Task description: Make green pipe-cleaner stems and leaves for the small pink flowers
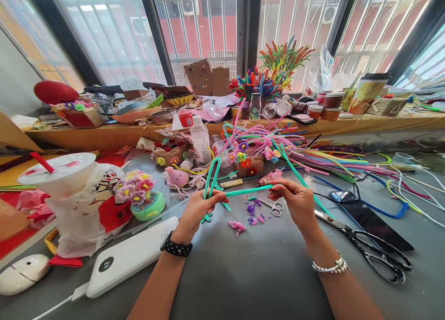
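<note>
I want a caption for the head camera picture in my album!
Left hand and right hand hold a bent green pipe cleaner over a grey table.

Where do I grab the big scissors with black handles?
I'd take the handle loops, coming from the near right: those wide rings face that way, while the blades point away leftward, toward the side where the right hand is. Go gently, since one loop seems to overlap the phone.
</note>
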Tool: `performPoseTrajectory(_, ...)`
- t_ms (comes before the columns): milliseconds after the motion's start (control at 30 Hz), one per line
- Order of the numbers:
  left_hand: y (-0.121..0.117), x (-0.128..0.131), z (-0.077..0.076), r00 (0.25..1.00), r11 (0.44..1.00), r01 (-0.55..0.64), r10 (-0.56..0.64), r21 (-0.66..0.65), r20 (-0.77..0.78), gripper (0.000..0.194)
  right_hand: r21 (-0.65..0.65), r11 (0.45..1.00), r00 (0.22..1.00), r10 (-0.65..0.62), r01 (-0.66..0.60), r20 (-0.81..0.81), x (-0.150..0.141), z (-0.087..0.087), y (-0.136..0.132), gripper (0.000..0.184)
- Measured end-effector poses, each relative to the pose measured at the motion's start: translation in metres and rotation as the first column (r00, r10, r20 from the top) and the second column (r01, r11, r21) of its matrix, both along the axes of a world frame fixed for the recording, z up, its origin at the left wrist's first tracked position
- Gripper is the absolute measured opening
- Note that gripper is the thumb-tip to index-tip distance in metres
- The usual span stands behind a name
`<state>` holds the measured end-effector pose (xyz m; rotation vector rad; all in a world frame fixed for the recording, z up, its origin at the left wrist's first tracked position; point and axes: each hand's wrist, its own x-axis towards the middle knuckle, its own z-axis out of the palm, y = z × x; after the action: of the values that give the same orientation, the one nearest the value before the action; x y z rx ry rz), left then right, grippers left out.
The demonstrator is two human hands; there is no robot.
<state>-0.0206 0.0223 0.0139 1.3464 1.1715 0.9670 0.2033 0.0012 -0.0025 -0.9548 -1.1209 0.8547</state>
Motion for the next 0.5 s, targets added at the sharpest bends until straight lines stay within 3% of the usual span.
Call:
performPoseTrajectory(200, 0.0, 0.003, -0.002, 0.999, 0.999, 0.006, -0.005, 0.042, -0.038, 0.024, -0.026, 0.998, 0.997, -0.05, 0.049, -0.061, -0.002, -0.008, 0.006, 0.015)
performPoseTrajectory(333, 0.001, 0.001, -0.003, 0.991, 0.991, -0.074, 0.087, 0.115, -0.106, 0.026, -0.017, 0.983, 0.984, -0.18, 0.18, 0.003, 0.008, 0.0, 0.003, 0.021)
performPoseTrajectory(433, 0.003, -0.002, -0.004, 0.985, 0.978, -0.144, 0.157, 0.151, -0.074, 0.025, -0.077, 0.965, 0.921, -0.215, 0.252, 0.326, 0.033, 0.011, -0.019, 0.026)
performPoseTrajectory(467, 0.003, -0.003, -0.004, 0.984, 0.975, -0.163, 0.172, 0.153, -0.044, 0.025, -0.086, 0.946, 0.834, -0.229, 0.312, 0.502, 0.046, 0.012, -0.03, 0.026)
performPoseTrajectory(500, 0.003, -0.003, -0.004, 0.983, 0.971, -0.181, 0.184, 0.154, -0.008, 0.025, -0.045, 0.912, 0.697, -0.278, 0.407, 0.661, 0.06, 0.012, -0.043, 0.026)
